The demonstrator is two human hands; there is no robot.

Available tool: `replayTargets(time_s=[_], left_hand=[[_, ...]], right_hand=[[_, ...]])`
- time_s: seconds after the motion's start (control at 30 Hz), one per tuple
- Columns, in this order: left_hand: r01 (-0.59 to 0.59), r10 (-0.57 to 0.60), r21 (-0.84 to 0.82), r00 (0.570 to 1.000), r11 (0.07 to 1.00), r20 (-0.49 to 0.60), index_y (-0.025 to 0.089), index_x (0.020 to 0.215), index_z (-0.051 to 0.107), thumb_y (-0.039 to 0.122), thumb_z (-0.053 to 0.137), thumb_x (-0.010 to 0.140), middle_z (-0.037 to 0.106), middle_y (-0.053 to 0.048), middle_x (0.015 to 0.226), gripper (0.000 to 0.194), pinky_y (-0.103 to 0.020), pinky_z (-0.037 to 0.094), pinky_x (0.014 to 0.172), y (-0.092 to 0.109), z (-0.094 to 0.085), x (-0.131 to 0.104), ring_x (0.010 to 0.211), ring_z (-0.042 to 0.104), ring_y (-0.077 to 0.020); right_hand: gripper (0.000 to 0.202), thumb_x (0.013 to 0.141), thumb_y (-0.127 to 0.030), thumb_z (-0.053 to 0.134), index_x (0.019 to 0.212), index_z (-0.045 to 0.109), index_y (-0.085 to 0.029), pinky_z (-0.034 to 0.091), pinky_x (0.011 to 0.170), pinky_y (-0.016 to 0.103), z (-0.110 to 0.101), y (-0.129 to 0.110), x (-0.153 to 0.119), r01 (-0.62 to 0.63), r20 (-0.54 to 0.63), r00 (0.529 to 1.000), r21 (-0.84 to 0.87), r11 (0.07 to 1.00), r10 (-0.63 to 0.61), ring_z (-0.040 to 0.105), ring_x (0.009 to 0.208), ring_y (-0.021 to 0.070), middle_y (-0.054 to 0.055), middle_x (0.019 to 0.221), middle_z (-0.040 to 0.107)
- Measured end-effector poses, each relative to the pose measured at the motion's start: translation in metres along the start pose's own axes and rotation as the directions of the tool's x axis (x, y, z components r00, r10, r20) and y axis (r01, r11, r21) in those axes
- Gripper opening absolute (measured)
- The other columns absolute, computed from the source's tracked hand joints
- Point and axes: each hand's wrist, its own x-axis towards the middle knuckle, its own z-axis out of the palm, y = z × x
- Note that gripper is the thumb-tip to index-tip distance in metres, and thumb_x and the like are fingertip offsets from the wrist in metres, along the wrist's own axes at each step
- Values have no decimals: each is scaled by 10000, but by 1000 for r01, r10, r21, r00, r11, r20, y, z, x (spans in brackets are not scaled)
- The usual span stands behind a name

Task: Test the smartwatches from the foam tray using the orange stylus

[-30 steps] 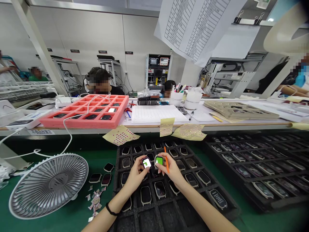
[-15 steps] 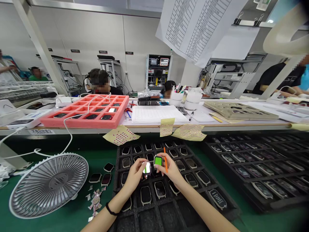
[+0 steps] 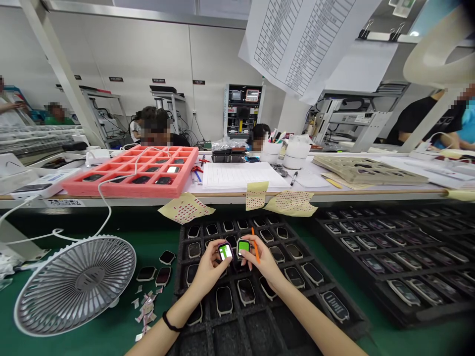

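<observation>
My left hand [image 3: 210,263] grips a watch body [image 3: 225,252] whose lit screen shows green and white, its thumb at the lower edge of the screen. Close beside it, my right hand [image 3: 261,258] holds a second watch body [image 3: 243,246] with a mostly green screen. An orange stick [image 3: 256,244] is also held in my right hand, pointing up. Both hands are above a black foam tray [image 3: 260,314] whose compartments hold several dark-screened watch bodies, among them one [image 3: 224,300] below my left hand.
A white fan [image 3: 76,286] stands at left, near three loose watch bodies [image 3: 163,276] and small scraps [image 3: 147,307]. More black trays [image 3: 389,269] lie at right. On the shelf are a pink tray [image 3: 163,190], papers [image 3: 241,174] and a beige tray [image 3: 371,170]. People sit beyond.
The watch in my left hand has turned to show more of its screen, and my left thumb has shifted lower. The orange stick's lower end has moved slightly right.
</observation>
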Motion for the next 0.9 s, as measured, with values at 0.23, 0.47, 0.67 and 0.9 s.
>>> replayTargets(time_s=[0.23,0.47,0.67,0.9], left_hand=[[18,-18,-20,1000,1000,-13,180,1042,488,336,651,705,575,-69,972,406,-246,480,606,0,-1,0,786,586,-170],[105,-107,-68,994,992,-20,172,872,531,486,608,712,504,26,691,361,-163,347,394,5,0,1,522,454,-85],[164,-168,-76,985,984,-50,177,810,543,540,556,722,458,50,619,374,-157,312,369,7,-1,1,474,428,-76],[123,-125,-143,992,982,-3,172,1068,539,488,499,789,567,-6,766,423,-209,393,477,1,-4,3,574,562,-121]], right_hand=[[445,617,-297,760,965,492,-225,389,359,179,1,-1,0,-14,-1,1000,-25,1000,14,572,487,100,-41,727,554],[396,650,-326,727,956,498,-219,362,341,168,1,0,1,-12,-4,1000,-8,1000,12,566,459,91,-42,717,552],[378,655,-355,717,936,506,-216,367,330,170,1,-2,1,-8,-5,1000,5,1000,8,574,450,92,-33,743,556],[357,672,-351,705,939,511,-213,368,342,169,2,-6,-1,-16,-15,1000,4,1000,16,576,456,90,-35,729,554]])
